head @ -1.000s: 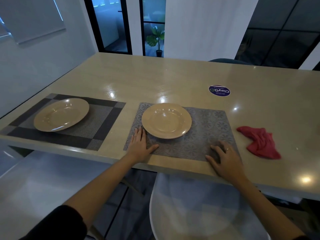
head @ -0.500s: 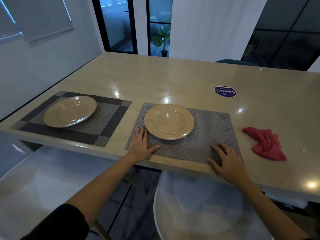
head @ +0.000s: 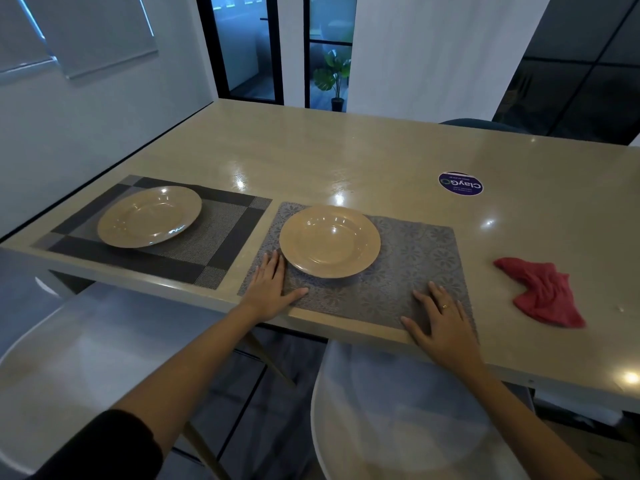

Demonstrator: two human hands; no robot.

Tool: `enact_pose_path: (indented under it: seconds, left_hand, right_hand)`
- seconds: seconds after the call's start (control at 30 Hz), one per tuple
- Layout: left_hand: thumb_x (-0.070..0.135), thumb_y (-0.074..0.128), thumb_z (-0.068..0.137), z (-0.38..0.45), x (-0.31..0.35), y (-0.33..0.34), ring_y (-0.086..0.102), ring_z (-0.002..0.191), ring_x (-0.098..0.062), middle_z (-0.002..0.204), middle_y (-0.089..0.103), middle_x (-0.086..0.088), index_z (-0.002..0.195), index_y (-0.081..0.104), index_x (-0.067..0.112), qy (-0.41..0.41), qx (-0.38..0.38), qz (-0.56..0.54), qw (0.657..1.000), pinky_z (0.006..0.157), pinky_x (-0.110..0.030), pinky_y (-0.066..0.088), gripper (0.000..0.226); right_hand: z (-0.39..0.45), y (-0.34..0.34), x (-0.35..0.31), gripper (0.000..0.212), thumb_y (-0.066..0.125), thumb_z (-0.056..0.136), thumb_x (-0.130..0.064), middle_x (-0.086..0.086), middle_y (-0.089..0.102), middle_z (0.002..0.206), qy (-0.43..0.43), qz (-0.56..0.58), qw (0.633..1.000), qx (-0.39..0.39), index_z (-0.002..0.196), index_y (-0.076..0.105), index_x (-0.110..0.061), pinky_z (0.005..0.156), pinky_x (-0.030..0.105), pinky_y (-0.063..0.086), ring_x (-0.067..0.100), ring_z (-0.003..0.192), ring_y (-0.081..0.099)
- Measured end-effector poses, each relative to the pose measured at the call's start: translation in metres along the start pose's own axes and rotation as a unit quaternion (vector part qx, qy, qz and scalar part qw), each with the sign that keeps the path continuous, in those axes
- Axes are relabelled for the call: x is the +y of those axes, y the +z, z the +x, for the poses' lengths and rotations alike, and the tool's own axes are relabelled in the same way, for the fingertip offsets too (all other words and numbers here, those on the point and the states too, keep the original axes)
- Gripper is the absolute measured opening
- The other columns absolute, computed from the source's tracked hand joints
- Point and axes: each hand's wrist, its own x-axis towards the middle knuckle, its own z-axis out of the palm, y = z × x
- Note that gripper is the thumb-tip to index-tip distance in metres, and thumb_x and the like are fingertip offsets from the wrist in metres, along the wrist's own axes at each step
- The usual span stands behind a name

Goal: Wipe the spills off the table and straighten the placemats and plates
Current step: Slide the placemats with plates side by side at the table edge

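Left hand (head: 268,292) flat, fingers straight, pressing near-left corner of grey floral placemat (head: 408,265), fingertips just beside rim of tan plate (head: 329,241). Right hand (head: 441,323) flat too, fingers spread, ring on one finger, pressing near-right corner of same placemat. Plate sits on left half of placemat. To left, second tan plate (head: 149,216) on dark checkered placemat (head: 214,244), near tabletop (head: 346,154) edge. To right, crumpled red cloth (head: 543,292) on bare tabletop, apart from placemat. Beyond, round purple sticker (head: 460,183).

Black sleeve (head: 104,445), gold ring (head: 445,306)
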Motion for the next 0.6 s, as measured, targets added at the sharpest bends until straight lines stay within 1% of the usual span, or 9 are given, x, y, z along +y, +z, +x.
enact_pose_path:
  seconds: [0.1, 0.2, 0.27, 0.33, 0.4, 0.47, 0.53, 0.57, 0.6]
  left_hand:
    - [0.101, 0.006, 0.047, -0.002, 0.002, -0.001, -0.016, 0.148, -0.021, 0.161, -0.014, -0.005, 0.152, -0.01, 0.013, -0.003, 0.005, -0.006, 1.0, 0.119, -0.041, -0.003, 0.138]
    - [0.101, 0.011, 0.048, -0.001, 0.002, -0.003, -0.015, 0.148, -0.021, 0.161, -0.012, -0.006, 0.152, -0.009, 0.012, -0.005, 0.012, -0.027, 1.0, 0.119, -0.042, -0.001, 0.138]
    - [0.094, 0.025, 0.06, -0.002, 0.006, -0.004, -0.014, 0.148, -0.022, 0.161, -0.009, -0.008, 0.152, -0.007, 0.009, -0.012, 0.029, -0.041, 0.999, 0.119, -0.042, 0.0, 0.129]
    - [0.076, 0.043, 0.077, -0.004, 0.013, -0.005, -0.012, 0.149, -0.023, 0.161, -0.007, -0.011, 0.152, -0.005, 0.006, -0.023, 0.06, -0.044, 0.997, 0.12, -0.042, 0.001, 0.113]
    - [0.064, 0.051, 0.084, -0.005, 0.022, -0.005, -0.01, 0.149, -0.025, 0.161, -0.005, -0.012, 0.152, -0.004, 0.004, -0.035, 0.083, -0.063, 0.994, 0.12, -0.044, 0.004, 0.106]
    - [0.066, 0.053, 0.082, -0.004, 0.029, -0.004, -0.01, 0.149, -0.028, 0.161, -0.005, -0.013, 0.152, -0.006, 0.005, -0.051, 0.076, -0.096, 0.991, 0.12, -0.046, 0.005, 0.11]
    - [0.074, 0.052, 0.075, -0.003, 0.034, -0.002, -0.013, 0.148, -0.029, 0.161, -0.009, -0.013, 0.151, -0.01, 0.006, -0.061, 0.057, -0.093, 0.992, 0.119, -0.046, 0.001, 0.119]
    - [0.079, 0.05, 0.071, -0.002, 0.033, -0.001, -0.015, 0.148, -0.029, 0.161, -0.012, -0.013, 0.151, -0.013, 0.006, -0.061, 0.05, -0.079, 0.994, 0.118, -0.045, -0.001, 0.125]
    - [0.085, 0.046, 0.065, -0.001, 0.032, 0.0, -0.016, 0.147, -0.029, 0.16, -0.014, -0.014, 0.15, -0.015, 0.005, -0.06, 0.042, -0.066, 0.995, 0.118, -0.044, -0.003, 0.132]
  right_hand:
    - [0.001, -0.001, 0.0, 0.073, 0.026, 0.08, -0.073, 0.004, 0.027, 0.155, 0.001, -0.006, 1.0, -0.002, 0.137, 0.042, -0.03, 0.117, 0.045, 0.017, 0.021, 0.145, 0.019]
    - [0.009, -0.007, -0.01, 0.073, 0.026, 0.079, -0.074, 0.01, 0.032, 0.152, 0.018, -0.016, 1.0, -0.005, 0.133, 0.045, -0.028, 0.114, 0.047, 0.022, 0.027, 0.142, 0.026]
    - [0.022, -0.014, -0.024, 0.073, 0.027, 0.081, -0.072, 0.014, 0.037, 0.147, 0.039, 0.001, 0.999, 0.006, 0.132, 0.045, -0.023, 0.11, 0.049, 0.029, 0.032, 0.136, 0.032]
    - [0.042, -0.023, -0.045, 0.067, 0.036, 0.087, -0.065, 0.016, 0.047, 0.135, 0.059, 0.082, 0.995, 0.025, 0.133, 0.044, -0.016, 0.101, 0.046, 0.04, 0.032, 0.126, 0.042]
    - [0.066, -0.032, -0.07, 0.058, 0.046, 0.093, -0.051, 0.013, 0.058, 0.113, 0.111, 0.217, 0.969, 0.028, 0.134, 0.042, -0.01, 0.086, 0.037, 0.047, 0.029, 0.108, 0.056]
    - [0.092, -0.035, -0.092, 0.052, 0.05, 0.094, -0.04, 0.01, 0.063, 0.091, 0.19, 0.341, 0.921, -0.018, 0.135, 0.039, -0.009, 0.068, 0.033, 0.052, 0.026, 0.08, 0.065]
    - [0.113, -0.026, -0.105, 0.046, 0.051, 0.095, -0.029, 0.018, 0.067, 0.088, 0.255, 0.443, 0.856, -0.076, 0.133, 0.037, -0.009, 0.052, 0.033, 0.055, 0.026, 0.059, 0.066]
    - [0.119, -0.021, -0.108, 0.042, 0.051, 0.095, -0.024, 0.021, 0.067, 0.091, 0.268, 0.464, 0.839, -0.094, 0.132, 0.037, -0.009, 0.048, 0.032, 0.055, 0.024, 0.055, 0.066]
    - [0.123, -0.016, -0.11, 0.041, 0.051, 0.094, -0.019, 0.021, 0.067, 0.093, 0.271, 0.466, 0.836, -0.103, 0.132, 0.038, -0.009, 0.047, 0.03, 0.055, 0.023, 0.053, 0.067]
